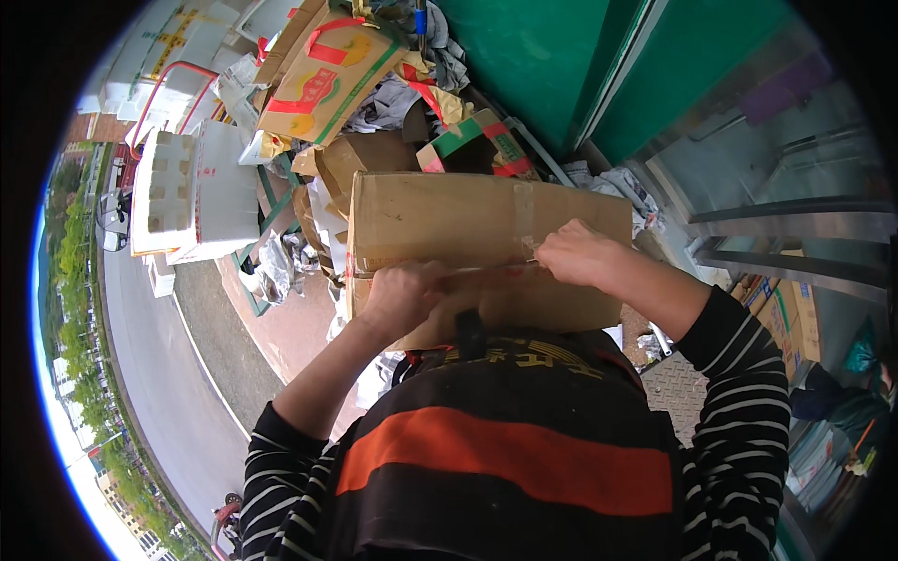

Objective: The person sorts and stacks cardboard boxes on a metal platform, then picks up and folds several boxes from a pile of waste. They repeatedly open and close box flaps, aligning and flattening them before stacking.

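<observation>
A large brown cardboard box (430, 210) stands right in front of me, with its top seam running from left to right. Over the left part of the seam, my left hand (402, 294) is closed, its fingers curled inward and partly hidden. My right hand (575, 251) pinches at the seam farther right. Between the two hands stretches a thin pale strip (486, 269) that looks like packing tape, and both hands seem to grip it. Another piece of clear tape (524, 210) crosses the box's far side near my right hand.
Behind the box lie a printed fruit carton (327, 79), torn cardboard and crumpled newspaper (383, 107). White foam boxes (224, 187) are stacked at left, beside a road (154, 346). Green panels (524, 56) rise at the back; metal rails (795, 226) and flattened cartons (790, 318) are at right.
</observation>
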`<state>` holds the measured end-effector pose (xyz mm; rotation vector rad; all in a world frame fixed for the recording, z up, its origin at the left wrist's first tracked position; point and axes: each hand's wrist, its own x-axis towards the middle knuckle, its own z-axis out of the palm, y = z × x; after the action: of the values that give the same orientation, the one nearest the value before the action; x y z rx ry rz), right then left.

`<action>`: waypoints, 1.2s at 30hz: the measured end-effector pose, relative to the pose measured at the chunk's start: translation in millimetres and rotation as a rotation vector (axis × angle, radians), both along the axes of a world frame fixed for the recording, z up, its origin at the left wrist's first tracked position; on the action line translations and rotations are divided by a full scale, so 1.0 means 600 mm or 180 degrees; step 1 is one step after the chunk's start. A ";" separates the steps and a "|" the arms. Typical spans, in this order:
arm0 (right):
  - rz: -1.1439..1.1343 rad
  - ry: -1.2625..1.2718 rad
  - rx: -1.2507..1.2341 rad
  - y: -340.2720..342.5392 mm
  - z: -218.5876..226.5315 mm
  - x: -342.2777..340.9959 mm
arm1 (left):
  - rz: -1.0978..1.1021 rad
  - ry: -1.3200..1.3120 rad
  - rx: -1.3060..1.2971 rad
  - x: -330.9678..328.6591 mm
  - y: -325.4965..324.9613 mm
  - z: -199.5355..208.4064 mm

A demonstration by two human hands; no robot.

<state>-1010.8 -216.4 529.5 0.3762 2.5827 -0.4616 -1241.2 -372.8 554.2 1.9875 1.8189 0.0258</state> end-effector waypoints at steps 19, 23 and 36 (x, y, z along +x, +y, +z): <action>-0.0668 0.0109 0.0457 -0.041 -0.145 0.153 | -0.0253 -0.0187 -0.0046 -0.032 0.027 0.006; -0.1072 0.0143 0.0300 -0.029 -0.179 0.209 | -0.0027 -0.0314 -0.0306 -0.101 0.034 0.019; -0.1219 -0.0208 0.0421 0.006 -0.170 0.244 | -0.0534 -0.0040 -0.1185 0.025 0.134 -0.056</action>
<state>-864.7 -212.9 427.3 0.9253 2.4859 -0.3996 -1226.3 -292.2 520.6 1.8555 1.5117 -0.3269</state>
